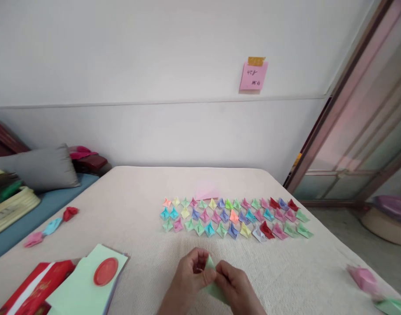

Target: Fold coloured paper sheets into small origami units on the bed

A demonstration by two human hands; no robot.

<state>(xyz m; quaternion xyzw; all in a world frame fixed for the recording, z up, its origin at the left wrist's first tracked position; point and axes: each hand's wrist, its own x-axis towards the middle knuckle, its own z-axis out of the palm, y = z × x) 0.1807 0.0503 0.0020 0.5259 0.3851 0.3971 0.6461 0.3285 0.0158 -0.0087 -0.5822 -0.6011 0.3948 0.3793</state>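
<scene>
Between my two hands, low in the middle of the view, is a piece of light green paper (216, 292) folded to a point at the top. My left hand (193, 271) pinches it from the left, thumb across its front. From the right, my right hand (235, 284) grips its lower edge with thumb and fingers. Parts of the paper are hidden behind the fingers. Beyond my hands, small folded paper boats (233, 215) in many colours stand in three rows on the cream tablecloth (148, 262).
At left lie a stack of green paper (79, 286) with a red round lid (106, 271), a red packet (39, 284) and crumpled coloured pieces (52, 226). More folded pieces (364, 279) lie at the right edge. A pink note (254, 78) is taped to the wall.
</scene>
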